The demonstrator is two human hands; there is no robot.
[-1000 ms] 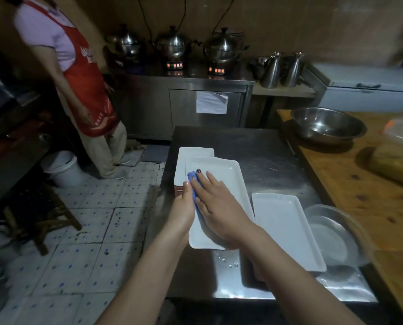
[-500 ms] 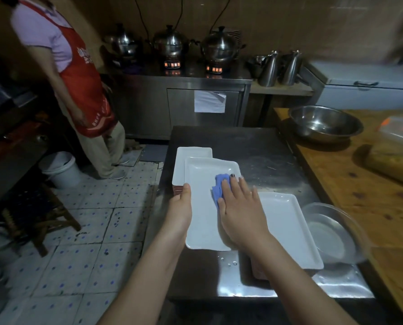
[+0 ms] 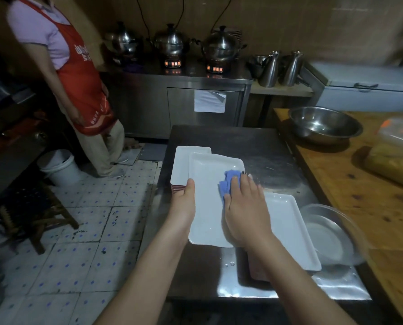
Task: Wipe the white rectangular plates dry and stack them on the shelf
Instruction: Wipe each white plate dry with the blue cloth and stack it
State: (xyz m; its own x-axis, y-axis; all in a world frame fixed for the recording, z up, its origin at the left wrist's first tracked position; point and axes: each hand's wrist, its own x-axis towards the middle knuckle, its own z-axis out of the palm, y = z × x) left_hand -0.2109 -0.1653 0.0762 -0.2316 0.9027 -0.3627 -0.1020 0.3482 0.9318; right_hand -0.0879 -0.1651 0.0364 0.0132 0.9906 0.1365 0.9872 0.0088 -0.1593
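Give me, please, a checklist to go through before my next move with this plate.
1. Grip on the plate: ok. The left hand holds its left rim, thumb on top.
2. Cloth contact: ok. The right hand presses the blue cloth flat onto the plate.
3. Top face dry: cannot tell. The picture does not show whether any wetness is left.
4. Underside wiped: cannot tell, as it is hidden.
5. Stack beyond the plate ready to take it: ok. Its visible top is bare.
6. Table dry: not ok. Droplets lie near the front edge.
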